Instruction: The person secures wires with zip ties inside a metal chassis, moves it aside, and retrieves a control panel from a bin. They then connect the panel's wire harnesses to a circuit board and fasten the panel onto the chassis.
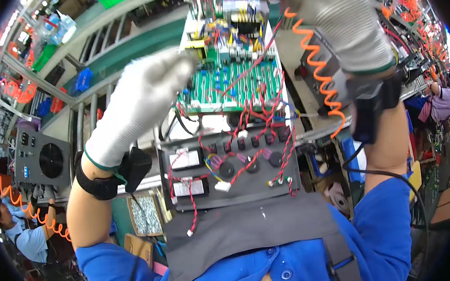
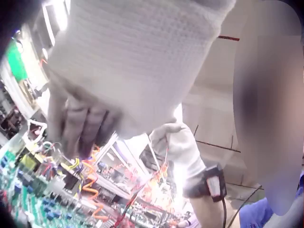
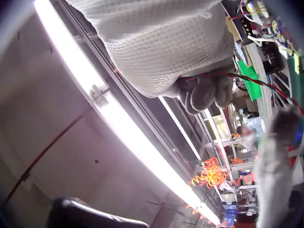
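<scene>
My right hand (image 1: 326, 13), in a white glove with grey fingers, is raised at the upper right of the head view. It grips a twisted red-and-black wire (image 3: 251, 80), which runs slantwise down over a green circuit board (image 1: 202, 87). Blurred in the head view, my gloved left hand (image 1: 149, 80) is over the board's left edge. Its grey fingers (image 2: 85, 126) hang loosely curled in the left wrist view, with nothing visible in them. Yellow parts and bundled wires crowd the board's far end.
Nearest my body is a dark panel (image 1: 240, 195) with several red-and-black leads and white connectors. An orange coiled hose (image 1: 310, 52) hangs at the right. Left stands a grey unit with a fan (image 1: 51, 160); below it, another person (image 1: 32, 243) sits or stands. A tray of small metal parts (image 1: 145, 215) lies near my left elbow.
</scene>
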`<state>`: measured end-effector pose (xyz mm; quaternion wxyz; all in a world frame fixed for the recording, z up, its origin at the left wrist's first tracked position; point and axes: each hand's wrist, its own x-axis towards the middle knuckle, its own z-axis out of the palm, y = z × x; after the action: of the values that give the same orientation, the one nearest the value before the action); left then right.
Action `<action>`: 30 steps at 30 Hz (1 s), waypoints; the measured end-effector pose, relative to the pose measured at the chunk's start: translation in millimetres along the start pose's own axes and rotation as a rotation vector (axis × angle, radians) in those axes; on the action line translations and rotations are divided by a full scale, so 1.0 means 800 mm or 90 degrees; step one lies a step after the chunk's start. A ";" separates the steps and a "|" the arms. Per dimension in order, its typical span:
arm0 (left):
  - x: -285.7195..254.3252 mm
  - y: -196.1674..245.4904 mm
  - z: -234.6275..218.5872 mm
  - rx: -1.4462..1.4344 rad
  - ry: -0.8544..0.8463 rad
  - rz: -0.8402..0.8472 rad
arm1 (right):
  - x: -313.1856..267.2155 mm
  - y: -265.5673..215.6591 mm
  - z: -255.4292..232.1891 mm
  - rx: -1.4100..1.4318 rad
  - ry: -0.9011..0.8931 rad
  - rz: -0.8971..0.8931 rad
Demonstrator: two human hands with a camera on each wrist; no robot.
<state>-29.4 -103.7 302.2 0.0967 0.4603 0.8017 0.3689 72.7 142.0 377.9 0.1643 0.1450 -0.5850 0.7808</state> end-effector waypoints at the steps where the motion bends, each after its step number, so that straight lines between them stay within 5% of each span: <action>1: 0.017 0.015 -0.007 -0.122 0.059 0.052 | 0.006 -0.014 0.044 -0.192 0.105 0.132; 2: 0.028 0.024 -0.015 -0.249 0.113 0.104 | 0.009 -0.024 0.092 -0.383 0.217 0.267; 4: 0.041 0.037 -0.032 -0.338 0.073 0.121 | 0.010 0.040 0.046 -0.409 -0.131 0.108; 5: 0.045 0.026 -0.034 -0.355 0.060 0.206 | 0.008 0.050 0.052 -0.424 -0.200 0.098; 7: 0.033 0.048 -0.031 -0.384 0.097 0.135 | 0.006 0.075 0.069 -0.479 -0.312 0.046; 8: 0.029 0.055 -0.030 -0.411 0.135 0.061 | 0.000 0.072 0.079 -0.489 -0.277 0.176; 9: 0.027 0.044 -0.037 -0.409 0.160 0.174 | -0.002 0.078 0.074 -0.526 -0.272 0.087; 10: 0.026 0.036 -0.057 -0.585 0.151 0.124 | -0.002 0.087 0.062 -0.560 -0.265 -0.001; 12: 0.001 0.037 -0.088 -0.327 0.286 0.283 | -0.003 0.124 0.030 -0.543 -0.313 -0.009; 14: -0.023 0.031 -0.131 -0.062 0.363 0.275 | -0.020 0.171 0.010 -0.381 -0.365 0.090; 15: -0.037 0.014 -0.181 0.019 0.390 0.254 | -0.038 0.171 0.021 -0.571 -0.343 0.121; 16: -0.046 -0.001 -0.217 0.099 0.418 0.233 | -0.054 0.167 0.020 -0.274 -0.383 0.380; 17: -0.072 0.015 -0.192 0.473 0.474 0.129 | -0.074 0.133 0.039 -0.302 -0.327 0.456; 18: -0.069 0.024 -0.187 0.467 0.472 0.124 | -0.095 0.101 0.057 -0.330 -0.270 0.534; 20: -0.062 0.035 -0.180 -0.384 0.321 0.245 | -0.148 0.107 0.030 -0.570 -0.479 0.100; 21: -0.088 -0.040 -0.209 0.030 0.451 0.165 | -0.181 0.109 0.025 -0.686 -0.467 -0.053; 22: -0.096 -0.043 -0.196 0.109 0.402 0.100 | -0.208 0.107 0.030 -0.799 -0.417 -0.063; 24: -0.097 -0.071 -0.179 0.185 0.384 0.151 | -0.238 0.104 0.019 -0.847 -0.374 -0.065; 26: -0.091 -0.072 -0.161 0.102 0.386 0.151 | -0.242 0.062 -0.016 -0.735 -0.250 -0.034; 27: -0.089 -0.069 -0.159 0.039 0.405 0.143 | -0.249 0.037 -0.033 -0.827 -0.189 -0.085; 28: -0.090 -0.073 -0.169 0.029 0.399 0.148 | -0.266 0.012 -0.040 -0.879 -0.050 -0.025; 30: -0.086 -0.088 -0.201 0.220 0.302 0.126 | -0.305 0.003 -0.036 -0.688 0.116 0.283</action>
<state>-117.7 -261.5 355.3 -0.2093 0.4466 0.8042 0.3316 290.9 147.9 265.6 0.0969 -0.1525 -0.8997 0.3973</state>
